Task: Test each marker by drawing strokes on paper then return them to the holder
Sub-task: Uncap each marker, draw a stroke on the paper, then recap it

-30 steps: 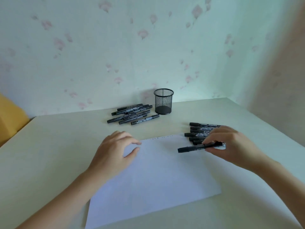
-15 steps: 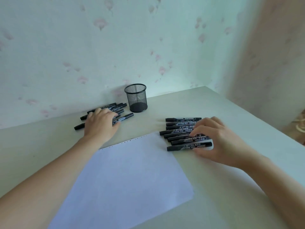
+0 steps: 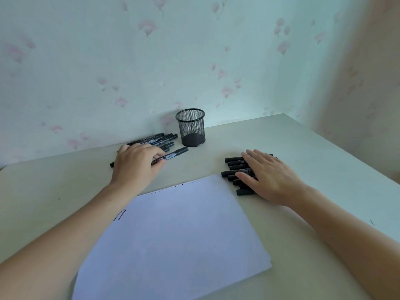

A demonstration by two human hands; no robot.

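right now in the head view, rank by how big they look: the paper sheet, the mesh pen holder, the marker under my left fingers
1. paper sheet, by far the largest, though nearest the camera
2. marker and mesh pen holder: too similar to rank

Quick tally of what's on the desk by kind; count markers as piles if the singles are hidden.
Black mesh metal pen holder: 1
White paper sheet: 1
Piles of black markers: 2, left pile and right pile; both are partly covered, so no count of singles
Total: 4
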